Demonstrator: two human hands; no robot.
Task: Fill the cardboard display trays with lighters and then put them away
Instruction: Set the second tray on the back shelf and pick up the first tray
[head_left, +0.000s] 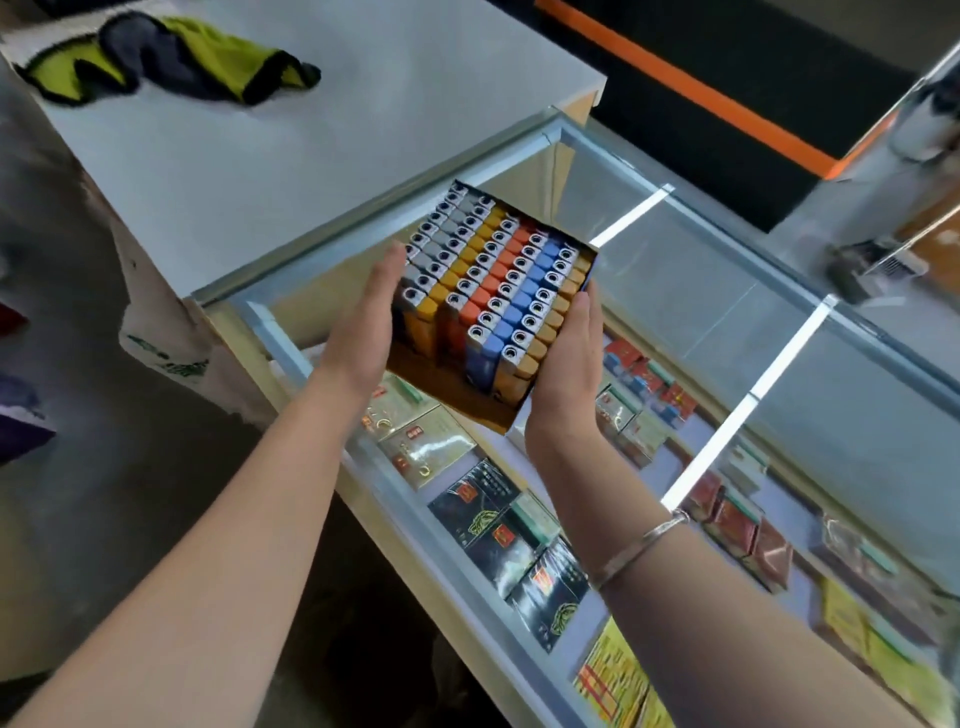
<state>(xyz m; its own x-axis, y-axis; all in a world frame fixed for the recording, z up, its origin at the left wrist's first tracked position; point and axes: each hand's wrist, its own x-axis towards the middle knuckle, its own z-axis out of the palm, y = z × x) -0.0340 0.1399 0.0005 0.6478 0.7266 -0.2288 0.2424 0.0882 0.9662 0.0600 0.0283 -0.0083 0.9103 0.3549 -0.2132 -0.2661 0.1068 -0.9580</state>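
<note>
Tray: cardboard display tray (470, 402), brown, square, tilted with its open top toward the camera; held in the air above the near left end of the glass counter (701, 291).
Lighters: lighters (493, 280) stand upright and packed tight, metal tops up, in straight single-colour rows; grey, yellow-orange, red-orange, blue, then yellow-orange again at the right edge.
Count, rows: about seven rows across; the exact number per row is hard to read, roughly nine or ten.
Left hand: left hand (366, 325) flat against the tray's left wall, fingers straight and pointing away, palm pressing inward.
Right hand: right hand (566, 374) flat against the right wall and cupping the near right corner, fingers straight; a metal bangle (641, 545) sits on the forearm.
Grip: both hands clamp the one tray between their palms.
Count, hands and trays: two hands, one tray.
Under the glass: cigarette cartons (498, 530) in dark, gold, red and yellow packs lie in rows.
Side table: white table (249, 156) beyond the counter's left end carries one green and grey cloth (171, 57).
</note>
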